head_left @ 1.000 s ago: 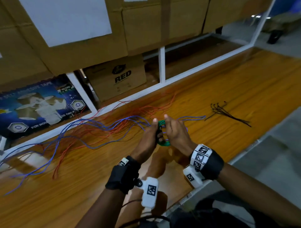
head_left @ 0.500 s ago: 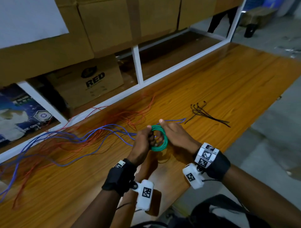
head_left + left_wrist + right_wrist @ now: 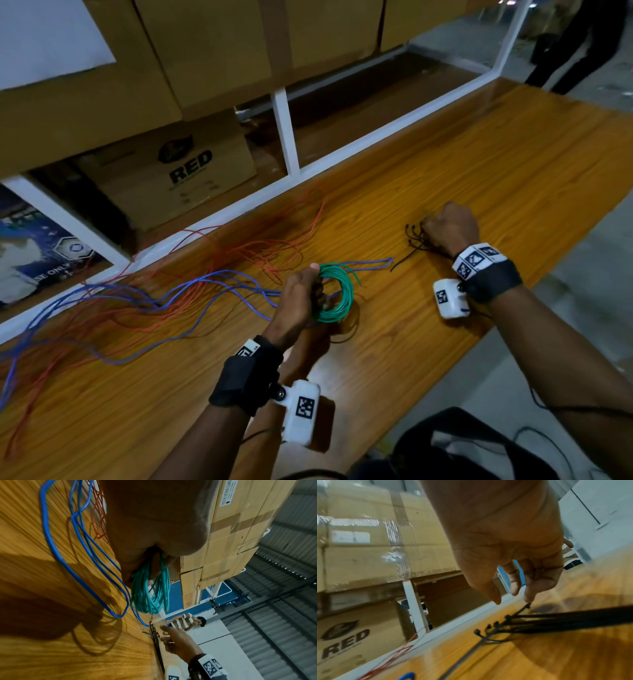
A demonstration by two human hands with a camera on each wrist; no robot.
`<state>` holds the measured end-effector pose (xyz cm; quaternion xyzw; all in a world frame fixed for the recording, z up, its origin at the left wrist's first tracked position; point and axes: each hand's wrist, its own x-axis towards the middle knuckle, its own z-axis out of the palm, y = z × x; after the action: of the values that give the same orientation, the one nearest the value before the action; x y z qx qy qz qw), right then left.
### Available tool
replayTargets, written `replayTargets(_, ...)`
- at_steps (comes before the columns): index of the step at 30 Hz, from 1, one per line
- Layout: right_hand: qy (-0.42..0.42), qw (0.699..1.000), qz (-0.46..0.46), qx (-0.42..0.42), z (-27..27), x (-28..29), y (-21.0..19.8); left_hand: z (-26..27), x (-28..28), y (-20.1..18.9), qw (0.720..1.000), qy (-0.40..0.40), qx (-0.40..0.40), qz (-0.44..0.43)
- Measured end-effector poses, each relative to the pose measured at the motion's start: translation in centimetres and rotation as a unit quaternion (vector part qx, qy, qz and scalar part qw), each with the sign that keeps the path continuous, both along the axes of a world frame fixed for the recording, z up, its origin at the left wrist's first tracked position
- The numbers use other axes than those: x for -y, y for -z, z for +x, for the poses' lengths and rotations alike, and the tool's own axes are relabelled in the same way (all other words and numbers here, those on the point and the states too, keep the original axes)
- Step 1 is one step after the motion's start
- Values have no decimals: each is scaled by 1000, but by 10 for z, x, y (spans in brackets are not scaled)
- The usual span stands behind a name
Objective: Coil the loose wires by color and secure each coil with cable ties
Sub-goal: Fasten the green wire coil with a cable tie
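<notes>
My left hand point(image 3: 303, 291) grips a green wire coil point(image 3: 339, 294) just above the wooden table point(image 3: 479, 164). In the left wrist view the green coil point(image 3: 150, 592) hangs from my curled fingers. My right hand point(image 3: 445, 224) is down over a small bunch of black cable ties point(image 3: 414, 240) to the right of the coil. Seen from the right wrist, my right hand point(image 3: 511, 599) has loosely straight fingers, and one fingertip point(image 3: 528, 599) reaches a tie head among the cable ties point(image 3: 539, 623); nothing is pinched. Loose blue wires point(image 3: 171, 294) and red wires point(image 3: 260, 246) sprawl to the left.
A white frame rail point(image 3: 284, 137) runs along the table's far edge, with cardboard boxes point(image 3: 178, 171) behind it. The table's near edge drops to the floor on the right. A person in a striped shirt point(image 3: 185, 622) sits in the distance.
My right hand has let go of the green coil and moved right to the cable ties. My left hand alone keeps holding the coil.
</notes>
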<state>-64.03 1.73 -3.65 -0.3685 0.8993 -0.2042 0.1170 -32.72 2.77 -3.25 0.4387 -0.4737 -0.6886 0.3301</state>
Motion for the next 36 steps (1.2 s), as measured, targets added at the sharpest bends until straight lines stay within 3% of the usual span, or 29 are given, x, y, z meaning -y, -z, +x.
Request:
replayTargets(8,47,998,-4,33,-14,9,20,6,5,1,999,13,-24,19)
replayTargets(13,24,995,-91,24,0,10,11,14,8,3,1000,15,-26,5)
replayTargets(15,-10,988,-142,63,18,12,0,19,8,2,999,15,-33,4)
replayTargets(17,-61,966,-194,160,46,14,-14,24,9,0,999,16,-39,-3)
replayTargets(21,-188,911,-190,315,110,6,-40,41,10,-5,999,-5,-44,-12)
replayTargets(28,-328,862,-161,351,199,-18,-60,88,-2,-18,998,-45,-29,-38)
replayTargets(36,-365,840,-129,380,258,-44,-61,135,-19,-20,992,-87,21,-84)
